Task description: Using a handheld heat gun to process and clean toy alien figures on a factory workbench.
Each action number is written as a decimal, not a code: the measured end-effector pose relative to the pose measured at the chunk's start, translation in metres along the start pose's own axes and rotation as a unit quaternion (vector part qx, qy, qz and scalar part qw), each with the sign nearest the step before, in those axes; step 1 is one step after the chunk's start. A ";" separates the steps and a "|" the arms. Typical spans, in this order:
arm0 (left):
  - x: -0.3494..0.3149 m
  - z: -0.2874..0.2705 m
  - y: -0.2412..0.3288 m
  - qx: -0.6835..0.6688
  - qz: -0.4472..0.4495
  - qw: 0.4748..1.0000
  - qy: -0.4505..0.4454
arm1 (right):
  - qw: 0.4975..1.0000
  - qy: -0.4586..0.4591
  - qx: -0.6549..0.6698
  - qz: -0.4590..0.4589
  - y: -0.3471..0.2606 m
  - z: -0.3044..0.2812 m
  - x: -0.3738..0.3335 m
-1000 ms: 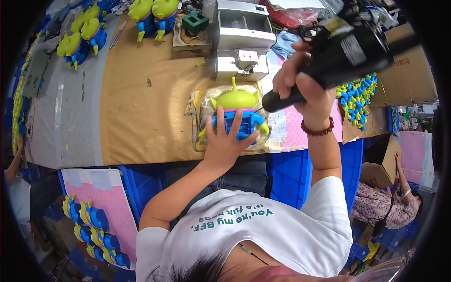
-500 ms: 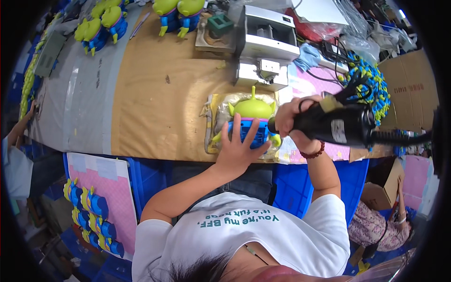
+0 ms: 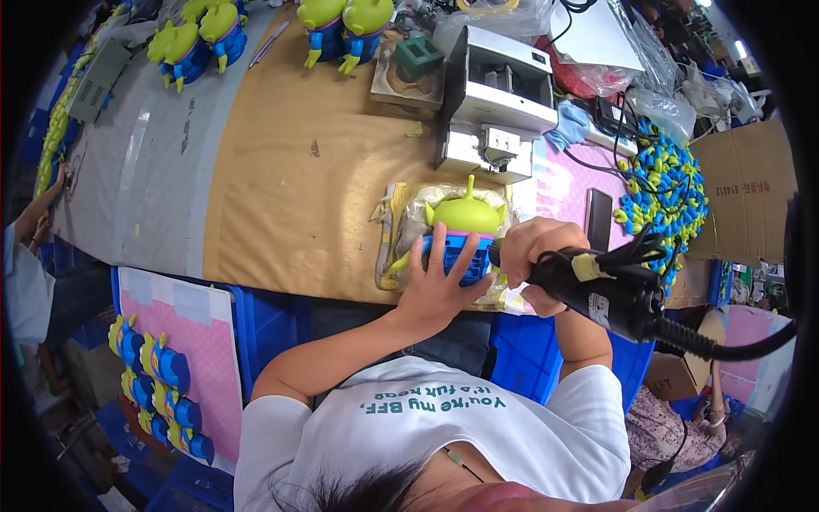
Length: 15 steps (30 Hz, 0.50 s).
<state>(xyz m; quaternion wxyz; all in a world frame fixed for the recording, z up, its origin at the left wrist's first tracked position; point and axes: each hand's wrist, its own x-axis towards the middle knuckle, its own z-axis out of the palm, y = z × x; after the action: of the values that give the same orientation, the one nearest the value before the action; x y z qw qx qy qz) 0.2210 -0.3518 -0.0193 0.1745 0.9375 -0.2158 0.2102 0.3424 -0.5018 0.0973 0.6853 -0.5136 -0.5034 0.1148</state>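
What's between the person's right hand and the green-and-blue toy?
In the head view: the dark nose of the black tool, held in the right hand and pointing at the toy. Contact is unclear.

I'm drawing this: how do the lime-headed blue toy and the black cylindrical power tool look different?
The toy is lime and blue, the tool mostly black. The toy lies under the spread left hand; the tool is gripped by the right hand. The tool has a black cable; the toy shows none. Both are touched by hands.
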 end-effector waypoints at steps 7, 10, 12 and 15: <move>-0.001 -0.008 -0.006 0.000 0.014 1.000 -0.022 | 0.989 0.014 -0.131 0.063 -0.006 0.003 -0.006; -0.010 -0.014 -0.014 -0.038 -0.042 0.998 -0.002 | 0.992 0.110 -0.021 0.052 -0.015 0.007 0.010; -0.018 -0.027 -0.024 -0.095 -0.091 0.991 -0.030 | 0.981 0.179 0.072 0.028 -0.024 -0.002 0.023; -0.035 -0.019 -0.037 -0.167 -0.156 0.973 -0.021 | 0.953 0.290 -0.077 0.036 -0.019 -0.030 0.061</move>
<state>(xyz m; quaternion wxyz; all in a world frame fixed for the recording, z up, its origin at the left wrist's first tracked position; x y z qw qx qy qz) 0.2041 -0.3007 -0.0284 0.3545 0.9214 -0.1024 0.1219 0.3877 -0.4868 0.1486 0.7557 -0.5938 -0.2710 -0.0537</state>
